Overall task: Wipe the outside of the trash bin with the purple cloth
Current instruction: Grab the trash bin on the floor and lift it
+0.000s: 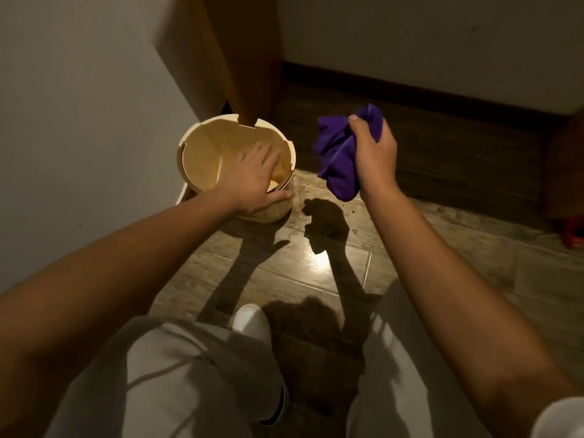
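Note:
A round, pale wooden trash bin (202, 143) stands on the floor against the left wall, open at the top. My left hand (252, 177) lies over its near rim, fingers spread into the opening and thumb against the outer side. My right hand (374, 156) is raised to the right of the bin, apart from it, closed around a bunched purple cloth (336, 153) that hangs down below the fist.
A white wall (79, 121) runs along the left. A wooden post or door edge (243, 58) rises right behind the bin. Dark baseboard (410, 86) lines the far wall. My white shoe (251, 320) and light trousers are on the wood-look floor (316, 263).

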Tool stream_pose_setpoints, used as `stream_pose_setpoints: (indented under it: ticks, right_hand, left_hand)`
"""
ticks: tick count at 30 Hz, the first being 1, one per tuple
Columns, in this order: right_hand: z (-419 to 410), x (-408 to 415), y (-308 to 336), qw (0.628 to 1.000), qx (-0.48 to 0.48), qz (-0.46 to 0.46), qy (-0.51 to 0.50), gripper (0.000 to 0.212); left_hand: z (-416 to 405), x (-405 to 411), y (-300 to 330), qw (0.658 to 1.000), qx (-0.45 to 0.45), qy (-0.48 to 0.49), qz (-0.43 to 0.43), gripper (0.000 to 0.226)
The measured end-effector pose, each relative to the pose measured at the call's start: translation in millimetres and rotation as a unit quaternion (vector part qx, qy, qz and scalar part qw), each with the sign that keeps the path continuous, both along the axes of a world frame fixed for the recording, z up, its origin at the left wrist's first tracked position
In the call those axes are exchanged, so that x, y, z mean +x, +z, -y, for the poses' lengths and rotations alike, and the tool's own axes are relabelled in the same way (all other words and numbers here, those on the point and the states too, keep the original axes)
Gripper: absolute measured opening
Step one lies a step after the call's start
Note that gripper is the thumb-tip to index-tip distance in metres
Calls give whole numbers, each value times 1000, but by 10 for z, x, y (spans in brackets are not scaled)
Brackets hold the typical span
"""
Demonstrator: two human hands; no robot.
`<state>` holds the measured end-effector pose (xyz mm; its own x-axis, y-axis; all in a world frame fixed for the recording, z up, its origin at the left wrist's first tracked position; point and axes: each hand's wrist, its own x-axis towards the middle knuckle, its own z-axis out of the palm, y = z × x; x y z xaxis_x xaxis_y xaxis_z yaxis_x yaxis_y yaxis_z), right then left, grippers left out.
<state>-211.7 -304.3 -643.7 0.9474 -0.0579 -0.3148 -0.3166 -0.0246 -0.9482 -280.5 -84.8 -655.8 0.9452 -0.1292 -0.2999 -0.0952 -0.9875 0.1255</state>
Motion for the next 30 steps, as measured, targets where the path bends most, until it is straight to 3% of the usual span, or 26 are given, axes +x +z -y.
stream_pose_setpoints:
  ticks: [6,9,13,21,30]
  right_hand:
    - [-122,-73,-536,998,31,-14,-45,46]
    - [-147,-107,-703,997,51,-35,-56,45]
    - [-131,-166,-861,995,64,-66,-48,40]
    - [-103,-244,-898,994,80,-60,-33,27]
    - [-49,-380,-883,999,44,6,-22,31]
  left_hand:
    - [-12,-94,-460,999,-34,20,7,45]
    - [-60,-73,-511,999,-22,21,-12,34]
    - [-69,-61,-636,993,-104,48,12,18]
    - [-284,-55,-432,985,-78,73,132,25]
    - [-360,-49,-237,976,-123,88,155,27]
